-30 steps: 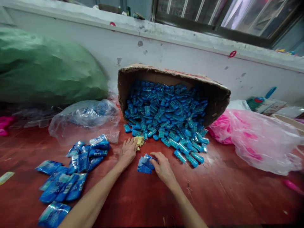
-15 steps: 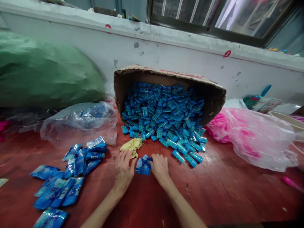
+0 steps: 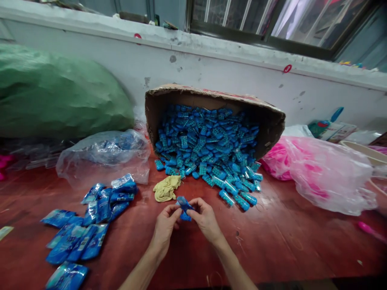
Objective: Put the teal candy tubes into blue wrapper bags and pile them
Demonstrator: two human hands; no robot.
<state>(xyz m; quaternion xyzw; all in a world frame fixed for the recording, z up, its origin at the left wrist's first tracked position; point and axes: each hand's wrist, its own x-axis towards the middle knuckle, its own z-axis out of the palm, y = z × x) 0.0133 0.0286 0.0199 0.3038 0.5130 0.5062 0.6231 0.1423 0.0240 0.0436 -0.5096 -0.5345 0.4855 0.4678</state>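
Between my two hands is a small blue printed packet (image 3: 184, 204), pinched from both sides. My left hand (image 3: 165, 225) grips its left edge between thumb and fingers. On the other side my right hand (image 3: 205, 219) has thumb and fingertips closed on it; the packet looks bent or folded. A crumpled pale yellow cloth (image 3: 166, 188) lies just beyond my left hand. Past it, a tipped cardboard box (image 3: 272, 139) opens toward me, with a heap of small blue wrapped pieces (image 3: 208, 141) spilling from it. Several blue packets (image 3: 102, 205) lie in a loose pile to the left.
A big green sack (image 3: 60, 92) fills the back left, with a clear plastic bag (image 3: 102, 157) in front of it. Pink material in a clear bag (image 3: 329, 173) sits to the right on the red table (image 3: 272, 241). A white wall (image 3: 163, 64) stands behind.
Both hands have come closer together and nearer to me, lifting the blue packet and pinching it. My left hand has moved away from the yellow cloth, which now shows fully.
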